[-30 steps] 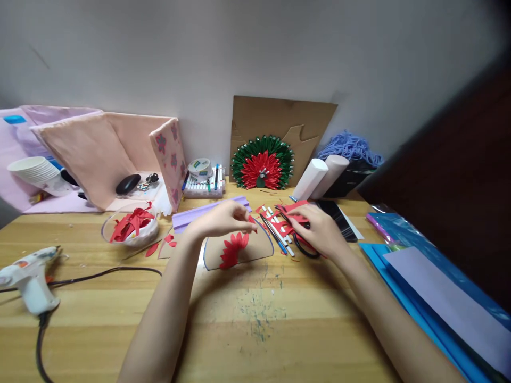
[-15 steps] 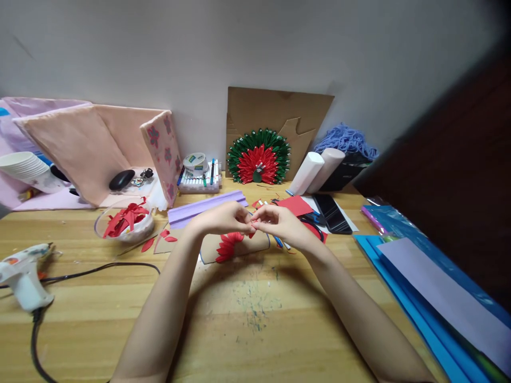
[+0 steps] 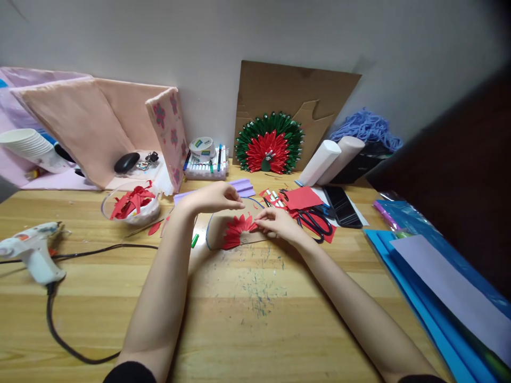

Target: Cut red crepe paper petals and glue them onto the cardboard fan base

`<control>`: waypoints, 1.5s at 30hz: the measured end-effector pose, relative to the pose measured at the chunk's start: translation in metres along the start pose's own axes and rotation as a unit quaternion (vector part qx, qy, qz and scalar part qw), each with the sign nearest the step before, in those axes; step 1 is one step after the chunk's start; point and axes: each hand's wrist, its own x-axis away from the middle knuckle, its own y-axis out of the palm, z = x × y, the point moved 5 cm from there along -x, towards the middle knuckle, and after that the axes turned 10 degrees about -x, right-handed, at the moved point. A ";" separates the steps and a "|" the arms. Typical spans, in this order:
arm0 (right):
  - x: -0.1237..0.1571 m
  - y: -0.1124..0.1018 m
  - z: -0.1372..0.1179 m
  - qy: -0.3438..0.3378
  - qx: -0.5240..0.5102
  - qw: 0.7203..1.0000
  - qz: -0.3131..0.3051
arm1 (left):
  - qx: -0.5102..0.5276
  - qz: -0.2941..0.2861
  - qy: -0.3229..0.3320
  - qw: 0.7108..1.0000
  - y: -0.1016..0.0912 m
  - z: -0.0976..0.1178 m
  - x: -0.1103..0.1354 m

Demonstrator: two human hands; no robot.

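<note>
A rounded brown cardboard piece [image 3: 217, 229] with a blue-marked edge lies on the table below my hands. Red paper petals [image 3: 236, 232] fan out across its lower middle. My right hand [image 3: 279, 224] is closed at the right end of this fan, its fingertips pinching a red petal [image 3: 253, 227] against the cardboard. Above the board's upper left hovers my left hand [image 3: 217, 198], thumb and fingers drawn together, with nothing visible between the tips. A short green stick [image 3: 195, 241] lies just left of the cardboard.
Left stand a glue gun [image 3: 35, 250] with its cord and a bowl [image 3: 107, 205] of red scraps. Scissors [image 3: 317, 223], red paper [image 3: 304, 197] and a phone [image 3: 341, 206] lie right. Behind, a red-and-green peacock [image 3: 269, 146] leans on cardboard; blue sheets [image 3: 403, 276] line the right edge.
My hands have parted: the left moved up and left, while the right lowered a red petal to the fan's right end. The view has shifted, and the green stick now shows.
</note>
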 end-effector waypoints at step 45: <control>-0.011 0.001 0.007 -0.138 0.233 0.962 0.041 | -0.024 0.011 -0.019 0.999 -0.006 -0.007 0.006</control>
